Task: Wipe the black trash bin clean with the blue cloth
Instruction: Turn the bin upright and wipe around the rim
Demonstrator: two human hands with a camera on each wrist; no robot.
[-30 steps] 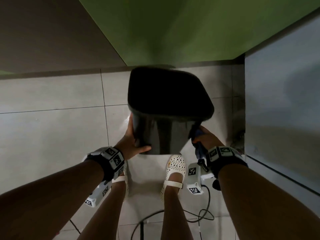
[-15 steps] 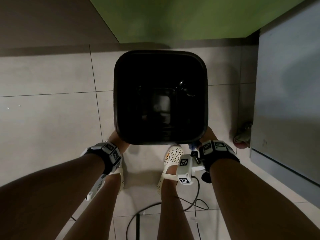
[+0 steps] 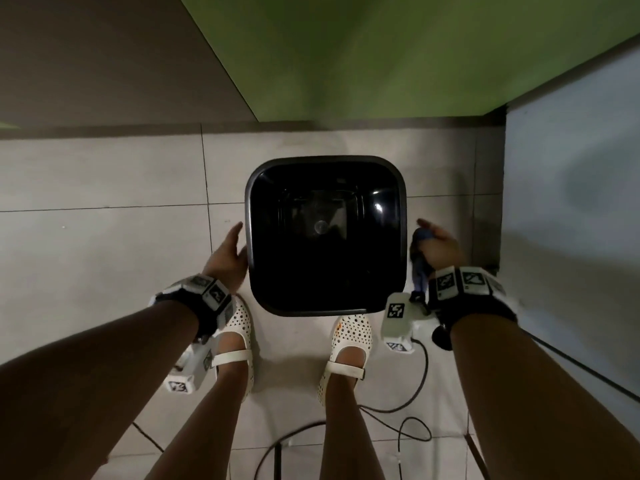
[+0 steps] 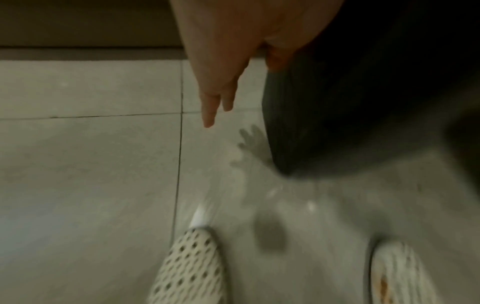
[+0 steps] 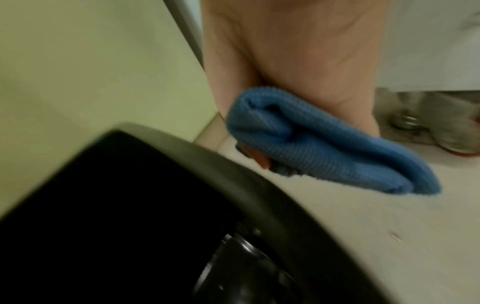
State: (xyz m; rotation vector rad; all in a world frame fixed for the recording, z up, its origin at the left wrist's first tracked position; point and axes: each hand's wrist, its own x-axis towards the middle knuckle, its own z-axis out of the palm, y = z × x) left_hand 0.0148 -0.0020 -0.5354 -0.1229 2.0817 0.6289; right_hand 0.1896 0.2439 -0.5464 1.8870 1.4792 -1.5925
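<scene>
White shoes [image 3: 349,344], cable [image 3: 412,400], tiled floor [image 3: 104,254].

Black trash bin [image 3: 403,216] is standing upright on the floor just ahead of your feet, square glossy mouth facing up, blue cloth [image 5: 324,144] is sitting bunched and folded in your right hand [image 3: 441,245], just beside its right rim.

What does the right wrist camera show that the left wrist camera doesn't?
Only the right wrist view shows the blue cloth bunched in the right hand, with the bin's open rim below it. Only the left wrist view shows the left hand with straight fingers beside the bin's outer wall, plus two white perforated shoes. Both show the black trash bin and the pale floor tiles.
</scene>
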